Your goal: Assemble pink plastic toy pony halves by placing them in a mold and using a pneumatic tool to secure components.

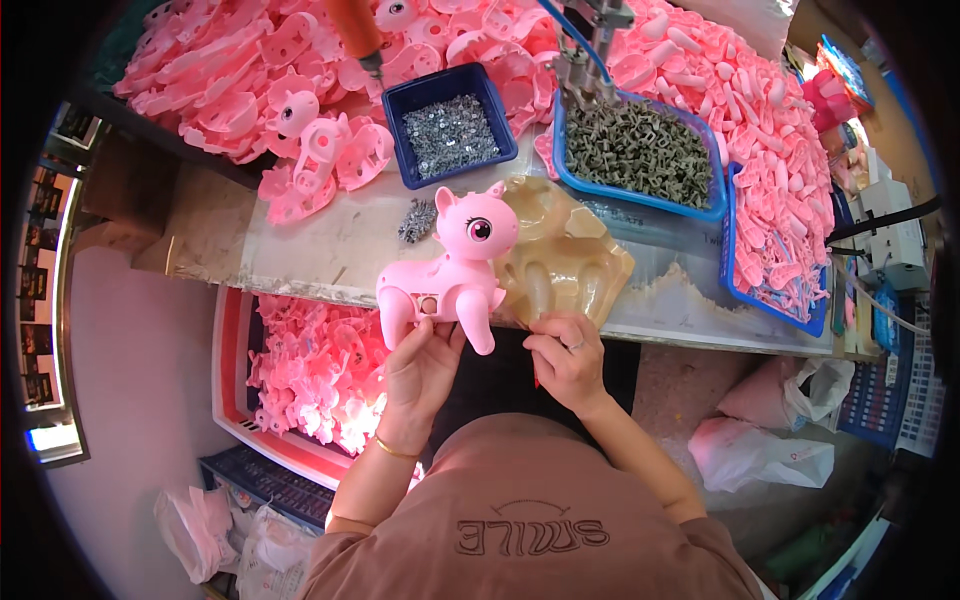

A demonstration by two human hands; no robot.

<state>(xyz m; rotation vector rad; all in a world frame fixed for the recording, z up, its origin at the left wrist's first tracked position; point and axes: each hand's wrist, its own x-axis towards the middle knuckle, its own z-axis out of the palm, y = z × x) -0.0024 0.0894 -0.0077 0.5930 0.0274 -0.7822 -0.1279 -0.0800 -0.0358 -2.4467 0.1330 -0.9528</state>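
Note:
A pink toy pony (462,272) stands upright just over the bench's front edge, its head turned to the right. My left hand (420,365) grips it from below by the legs and belly. A small opening in its side shows a round light-brown part. My right hand (567,360) is pinched closed at the bench edge, with a bit of red beneath its fingers; what it holds cannot be made out. Just behind that hand lies a tan moulded holder (560,250) with shaped hollows, partly hidden by the pony.
Small screws fill a dark blue tray (393,108); a loose screw pile (416,221) lies near it. A blue bin (640,204) holds dark green parts. Pink shells (215,85) heap behind. An orange screwdriver (354,28) hangs above. A pink-filled crate (232,360) sits below left.

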